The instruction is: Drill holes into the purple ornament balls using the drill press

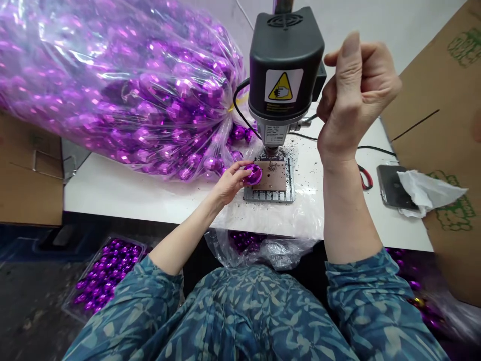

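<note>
A small bench drill press (284, 65) stands on a white table (124, 193), its bit over a brown block on a slotted metal base (271, 193). My left hand (232, 180) pinches a shiny purple ball (253, 174) at the left edge of that base, just left of the bit. My right hand (355, 95) is raised beside the drill head, fingers closed round the feed lever (310, 118), most of which is hidden by the hand. Dark shavings lie scattered around the base.
A big clear bag of purple balls (120, 85) lies on the table's left. A tray of purple balls (105, 273) sits on the floor at left, another bag (259, 248) hangs under the table edge. Right: phone (393, 186), tissue (428, 191), cardboard box (447, 150), red-handled tool (366, 178).
</note>
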`<action>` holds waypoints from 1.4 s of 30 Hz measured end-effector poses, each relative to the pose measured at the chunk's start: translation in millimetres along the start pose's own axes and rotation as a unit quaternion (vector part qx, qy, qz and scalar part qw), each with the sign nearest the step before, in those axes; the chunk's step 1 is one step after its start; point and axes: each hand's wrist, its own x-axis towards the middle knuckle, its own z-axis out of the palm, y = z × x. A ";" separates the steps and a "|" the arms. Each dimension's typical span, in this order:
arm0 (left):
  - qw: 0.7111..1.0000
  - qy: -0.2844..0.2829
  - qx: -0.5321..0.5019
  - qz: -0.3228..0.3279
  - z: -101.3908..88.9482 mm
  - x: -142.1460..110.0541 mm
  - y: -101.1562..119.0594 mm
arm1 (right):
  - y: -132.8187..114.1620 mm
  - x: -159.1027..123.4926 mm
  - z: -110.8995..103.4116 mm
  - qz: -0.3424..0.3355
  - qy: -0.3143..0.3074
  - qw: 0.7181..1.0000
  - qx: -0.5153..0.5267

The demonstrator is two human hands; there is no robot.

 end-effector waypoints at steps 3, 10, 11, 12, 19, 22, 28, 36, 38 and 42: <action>1.000 0.027 -0.010 0.010 -1.0 10.1 -10.9 | -1.4 -0.3 -0.5 0.004 -0.013 1.000 -0.013; 0.999 0.025 0.007 0.043 9.2 30.5 -29.7 | -4.5 -1.5 -0.2 0.012 -0.014 1.000 -0.004; 0.998 0.029 0.017 0.049 10.4 31.9 -31.8 | -4.9 -1.9 0.0 0.015 -0.015 1.000 0.008; 0.997 0.035 0.027 0.056 11.5 33.0 -33.6 | -5.3 -2.3 0.1 0.015 -0.015 1.000 0.018; 0.991 0.051 0.085 0.089 17.3 36.1 -38.4 | -4.8 -1.5 -0.4 0.006 -0.008 1.000 0.011; 0.991 0.041 0.086 0.092 20.4 36.0 -39.5 | -4.6 -1.4 -0.7 0.007 -0.006 1.000 -0.022; 0.988 0.009 0.092 0.121 22.4 37.9 -47.7 | -6.1 -2.3 0.1 -0.002 -0.007 0.998 -0.057; 0.982 -0.010 0.102 0.159 24.7 44.0 -56.0 | -8.4 -3.3 1.3 -0.003 0.003 0.998 -0.063; 0.982 -0.009 0.107 0.152 24.7 44.0 -56.9 | -8.3 -3.7 1.0 -0.004 -0.001 0.999 -0.049; 0.974 -0.012 0.133 0.182 21.3 46.1 -62.9 | -5.0 -3.3 0.6 -0.009 0.006 1.000 0.012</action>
